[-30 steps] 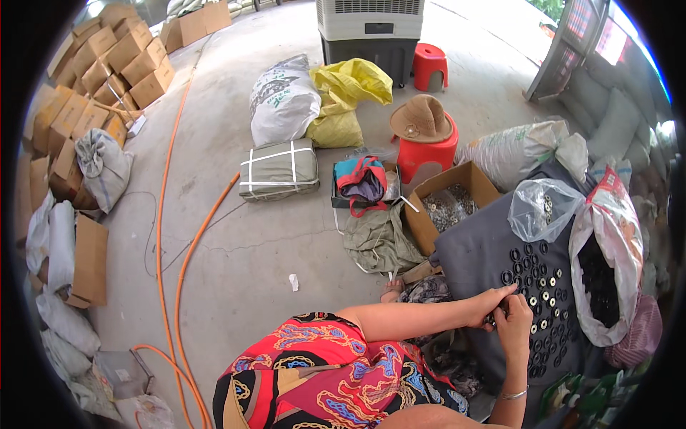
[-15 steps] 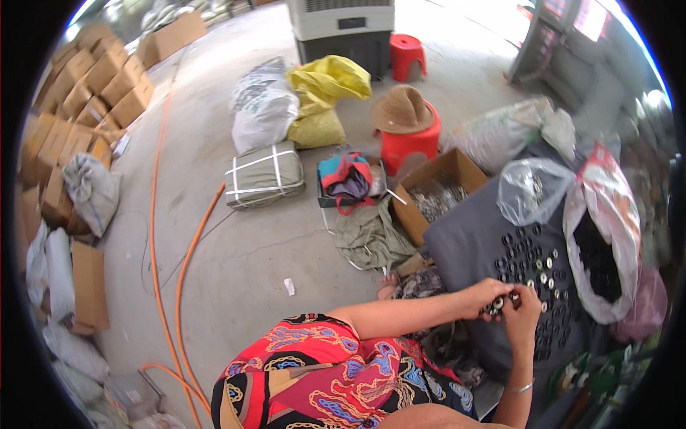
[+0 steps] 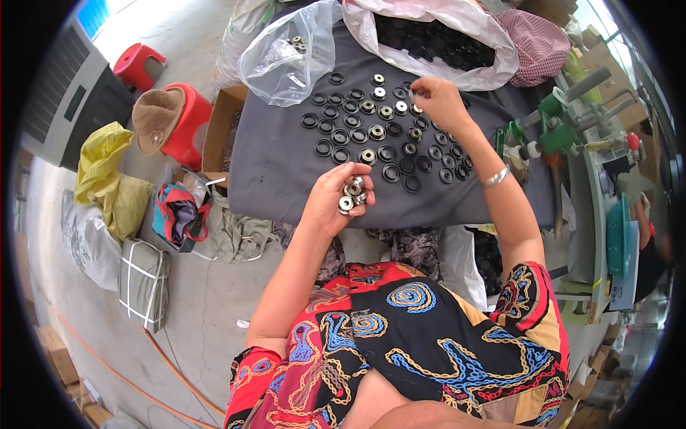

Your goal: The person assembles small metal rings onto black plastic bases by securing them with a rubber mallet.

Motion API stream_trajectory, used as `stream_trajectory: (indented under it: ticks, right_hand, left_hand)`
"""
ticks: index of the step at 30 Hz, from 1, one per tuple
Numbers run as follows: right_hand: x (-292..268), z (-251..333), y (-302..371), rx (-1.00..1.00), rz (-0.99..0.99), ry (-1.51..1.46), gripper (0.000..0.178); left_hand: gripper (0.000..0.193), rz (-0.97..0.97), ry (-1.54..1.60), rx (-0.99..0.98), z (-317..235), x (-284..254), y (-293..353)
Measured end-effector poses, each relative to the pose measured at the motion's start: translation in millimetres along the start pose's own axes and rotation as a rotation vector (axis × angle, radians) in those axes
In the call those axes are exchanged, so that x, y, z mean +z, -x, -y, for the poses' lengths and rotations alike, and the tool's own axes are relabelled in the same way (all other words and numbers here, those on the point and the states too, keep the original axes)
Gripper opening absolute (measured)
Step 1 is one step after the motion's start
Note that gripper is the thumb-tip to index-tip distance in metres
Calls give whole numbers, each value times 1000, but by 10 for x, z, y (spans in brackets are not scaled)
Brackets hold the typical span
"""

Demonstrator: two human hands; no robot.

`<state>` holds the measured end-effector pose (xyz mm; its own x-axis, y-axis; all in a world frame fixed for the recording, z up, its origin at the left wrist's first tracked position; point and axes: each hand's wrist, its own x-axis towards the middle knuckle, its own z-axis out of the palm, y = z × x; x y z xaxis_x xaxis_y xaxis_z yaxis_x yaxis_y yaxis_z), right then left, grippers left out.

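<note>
In the palm of my left hand (image 3: 330, 191), fingers curled round them, lie several small silver bearings (image 3: 346, 204) with holes through their middles. That hand hovers above the near edge of a dark grey cloth surface (image 3: 279, 164). Over the far part, my right hand (image 3: 441, 102) has its fingertips pinched together; whatever they hold is too small to make out. Beneath and beside it many black rings (image 3: 341, 136) are laid out in loose rows. Some of these have a silver bearing (image 3: 386, 112) sitting in them.
A clear plastic bag (image 3: 289, 61) with metal pieces and a white sack (image 3: 500, 68) of black parts stand at the far edge. Green clamp-like equipment (image 3: 550, 129) is at the right. Left are a cardboard box (image 3: 227, 118) and a red stool (image 3: 187, 136) bearing a brown hat.
My view has swung right toward the cloth surface. My hands, close together before, are now apart: the left holds the bearings nearer me, the right reaches over the rings.
</note>
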<state>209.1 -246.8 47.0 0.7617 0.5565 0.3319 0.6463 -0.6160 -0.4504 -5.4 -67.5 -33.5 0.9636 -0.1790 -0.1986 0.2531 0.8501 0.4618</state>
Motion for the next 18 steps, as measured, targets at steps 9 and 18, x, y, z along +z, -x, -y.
stream_trajectory:
  ticks: [9,18]
  right_hand:
    - [287,-324,-423,110,244,178,25]
    - [355,-337,-488,98,301,198,25]
  left_hand:
    - [26,-23,22,12,-7,82,130]
    - [27,-12,36,14,-42,86,158]
